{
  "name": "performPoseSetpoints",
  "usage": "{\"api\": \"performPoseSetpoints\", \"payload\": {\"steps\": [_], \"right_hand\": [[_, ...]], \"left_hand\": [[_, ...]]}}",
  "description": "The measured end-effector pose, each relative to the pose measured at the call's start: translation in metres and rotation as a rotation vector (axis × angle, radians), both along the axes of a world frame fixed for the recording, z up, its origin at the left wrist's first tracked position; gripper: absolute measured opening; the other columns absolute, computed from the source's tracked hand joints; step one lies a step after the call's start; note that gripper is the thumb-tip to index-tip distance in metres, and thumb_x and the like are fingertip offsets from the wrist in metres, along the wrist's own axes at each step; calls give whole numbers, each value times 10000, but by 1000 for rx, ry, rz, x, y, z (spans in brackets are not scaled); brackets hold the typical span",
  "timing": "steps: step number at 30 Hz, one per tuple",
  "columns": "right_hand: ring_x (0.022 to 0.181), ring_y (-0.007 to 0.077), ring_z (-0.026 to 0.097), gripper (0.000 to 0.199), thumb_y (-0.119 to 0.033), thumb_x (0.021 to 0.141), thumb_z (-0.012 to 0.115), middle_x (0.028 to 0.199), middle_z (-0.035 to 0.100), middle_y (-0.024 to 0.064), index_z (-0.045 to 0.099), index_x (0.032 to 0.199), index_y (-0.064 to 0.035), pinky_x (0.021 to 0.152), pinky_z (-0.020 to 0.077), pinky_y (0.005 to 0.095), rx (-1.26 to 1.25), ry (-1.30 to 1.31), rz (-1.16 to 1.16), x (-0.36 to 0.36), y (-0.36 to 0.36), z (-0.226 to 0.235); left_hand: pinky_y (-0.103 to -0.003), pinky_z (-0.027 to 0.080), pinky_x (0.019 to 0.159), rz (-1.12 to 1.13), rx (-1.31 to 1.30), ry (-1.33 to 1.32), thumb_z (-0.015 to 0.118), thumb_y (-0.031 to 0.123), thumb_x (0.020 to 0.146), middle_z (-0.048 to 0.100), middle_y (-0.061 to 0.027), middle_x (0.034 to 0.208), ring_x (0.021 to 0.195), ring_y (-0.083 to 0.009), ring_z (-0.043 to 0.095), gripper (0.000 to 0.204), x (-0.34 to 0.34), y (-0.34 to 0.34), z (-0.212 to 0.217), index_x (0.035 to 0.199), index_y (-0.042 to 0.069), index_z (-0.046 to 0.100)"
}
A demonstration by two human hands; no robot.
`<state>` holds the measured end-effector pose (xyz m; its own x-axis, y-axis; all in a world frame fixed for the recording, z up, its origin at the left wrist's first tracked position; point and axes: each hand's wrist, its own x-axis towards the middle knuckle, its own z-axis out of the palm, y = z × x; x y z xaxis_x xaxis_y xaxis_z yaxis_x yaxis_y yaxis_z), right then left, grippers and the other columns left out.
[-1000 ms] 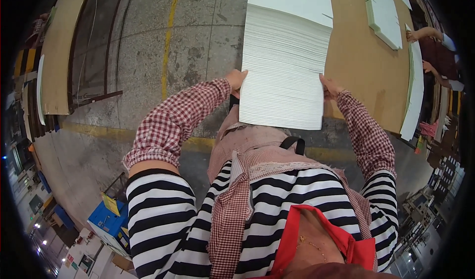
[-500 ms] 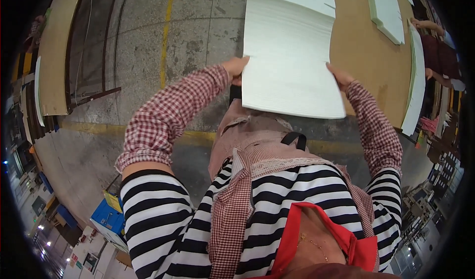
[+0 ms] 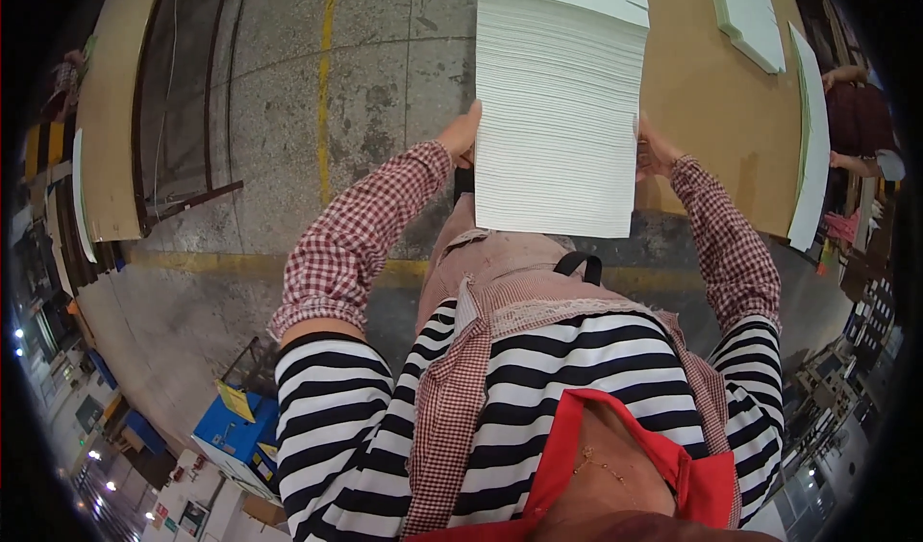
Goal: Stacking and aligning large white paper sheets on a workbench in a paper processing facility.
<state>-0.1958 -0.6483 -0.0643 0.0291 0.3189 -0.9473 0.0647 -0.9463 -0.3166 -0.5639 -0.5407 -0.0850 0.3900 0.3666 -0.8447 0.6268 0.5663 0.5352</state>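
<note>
While both hands were at the white sheet stack, it lay at the near-left corner of the tan table, near end just past the edge, surface stepped in fine parallel ridges. Left hand gripped its left side, right hand its right; couldn't tell how far the fingers went underneath. Second white stack sat farther off on the right, more white sheets along the table's right edge, co-worker's hand near those. Blue box stood lower left, well apart.
</note>
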Motion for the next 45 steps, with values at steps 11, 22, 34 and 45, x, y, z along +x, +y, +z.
{"api": "performPoseSetpoints", "payload": {"steps": [11,22,34,45], "right_hand": [[1033,252,545,742,-603,857,384,1176,523,207,457,1225,37,824,470,368,219,-542,126,10,7,-52],[861,226,616,614,-519,885,408,1047,605,159,491,1190,7,728,518,368,246,-347,69,-5,-2,-41],[946,233,589,616,-548,851,470,1076,602,142,540,1152,-15,804,483,375,109,-242,-17,-8,-26,-48],[1025,238,568,516,-413,934,369,1202,536,143,447,1257,-19,874,464,369,334,-59,-5,-12,-29,-30]], "left_hand": [[-398,452,602,22,419,53,257,473,936,611,-142,700,617,-263,590,615,13,1,-22,848,-22,611],[-356,471,580,121,72,-67,248,539,921,617,-116,871,654,-190,552,646,7,2,-11,1120,3,549],[-290,488,444,52,95,0,204,532,925,635,-126,760,510,-183,577,654,-1,-19,-53,1069,14,577],[-331,508,500,-17,8,-85,232,579,900,648,-82,841,580,-170,597,644,0,-15,-33,1156,78,546]]}}
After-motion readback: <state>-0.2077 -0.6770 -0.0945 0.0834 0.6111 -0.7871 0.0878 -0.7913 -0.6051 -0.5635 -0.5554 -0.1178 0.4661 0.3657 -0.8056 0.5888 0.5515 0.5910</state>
